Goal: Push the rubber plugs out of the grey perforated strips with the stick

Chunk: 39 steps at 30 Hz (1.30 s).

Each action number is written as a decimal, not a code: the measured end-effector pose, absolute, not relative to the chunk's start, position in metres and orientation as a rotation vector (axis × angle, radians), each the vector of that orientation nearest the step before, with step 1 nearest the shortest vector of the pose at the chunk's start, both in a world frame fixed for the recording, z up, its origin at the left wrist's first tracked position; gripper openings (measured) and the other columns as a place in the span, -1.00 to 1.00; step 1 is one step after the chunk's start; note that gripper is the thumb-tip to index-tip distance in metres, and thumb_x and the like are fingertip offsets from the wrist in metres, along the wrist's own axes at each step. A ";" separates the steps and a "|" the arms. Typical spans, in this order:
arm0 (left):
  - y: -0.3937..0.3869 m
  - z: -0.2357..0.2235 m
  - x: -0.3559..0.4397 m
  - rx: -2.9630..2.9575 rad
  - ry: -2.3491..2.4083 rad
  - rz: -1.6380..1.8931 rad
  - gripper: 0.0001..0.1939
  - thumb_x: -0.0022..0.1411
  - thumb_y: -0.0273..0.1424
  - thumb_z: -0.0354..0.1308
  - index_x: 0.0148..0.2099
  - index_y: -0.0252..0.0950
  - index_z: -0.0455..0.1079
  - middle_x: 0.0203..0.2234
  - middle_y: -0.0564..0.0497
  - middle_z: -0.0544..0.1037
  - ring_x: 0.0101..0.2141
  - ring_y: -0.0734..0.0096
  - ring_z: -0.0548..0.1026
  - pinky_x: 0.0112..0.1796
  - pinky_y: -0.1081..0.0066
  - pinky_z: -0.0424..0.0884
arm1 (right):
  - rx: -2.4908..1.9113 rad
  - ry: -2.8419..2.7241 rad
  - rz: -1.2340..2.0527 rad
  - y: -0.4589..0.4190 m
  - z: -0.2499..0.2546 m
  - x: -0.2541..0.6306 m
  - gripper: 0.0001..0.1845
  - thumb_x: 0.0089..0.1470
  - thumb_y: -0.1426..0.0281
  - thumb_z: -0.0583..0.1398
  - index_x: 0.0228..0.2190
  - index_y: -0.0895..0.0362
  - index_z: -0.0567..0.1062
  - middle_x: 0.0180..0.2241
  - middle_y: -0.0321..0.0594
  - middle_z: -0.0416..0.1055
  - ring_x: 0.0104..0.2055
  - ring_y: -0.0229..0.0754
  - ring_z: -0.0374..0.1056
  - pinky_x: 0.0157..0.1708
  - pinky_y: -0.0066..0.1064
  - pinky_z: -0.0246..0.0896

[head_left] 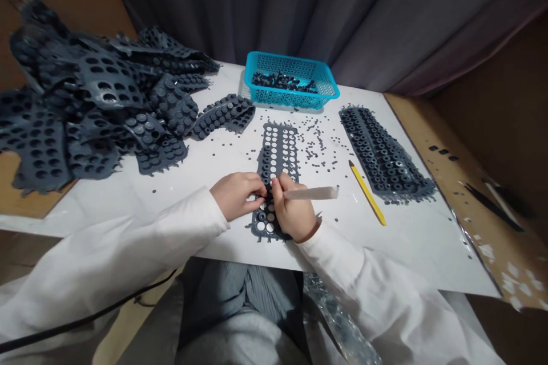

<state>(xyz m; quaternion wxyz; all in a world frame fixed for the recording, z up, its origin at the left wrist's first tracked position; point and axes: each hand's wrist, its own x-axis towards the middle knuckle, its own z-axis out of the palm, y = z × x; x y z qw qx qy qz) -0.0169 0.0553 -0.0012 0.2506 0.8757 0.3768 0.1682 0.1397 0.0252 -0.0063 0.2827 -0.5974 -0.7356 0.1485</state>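
Observation:
A dark rubber sheet [278,148] with rows of round holes lies lengthwise before me on the white tabletop. White shows through many of its holes, while others hold small round black rubber parts. Over the sheet's left edge, my left hand [240,194] has its fingertips drawn together. Whatever they pinch is too small or hidden to name. My right hand [297,214] is closed around a pale stick-shaped tool [317,193], whose rear end points right. The tool's tip is hidden by the fingers at the middle of the sheet.
A blue plastic basket [291,98] with small black parts stands at the back. Tangled rubber sheets [111,97] are heaped at left. To the right lie a yellow pencil-like tool [367,193] and another studded rubber sheet [385,154]. Tiny black discs [315,148] are scattered about.

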 end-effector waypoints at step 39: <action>0.058 -0.003 -0.018 2.587 0.866 0.420 -0.82 0.20 -0.39 0.02 -0.30 -0.29 0.45 -0.38 0.00 0.50 -0.35 0.43 0.48 -0.32 0.48 0.35 | -1.527 -1.903 0.566 0.026 -0.006 0.144 -0.66 0.20 0.34 -0.08 -0.61 0.08 0.07 -0.68 -0.39 0.04 -0.62 -0.30 0.06 -0.54 -0.44 -0.09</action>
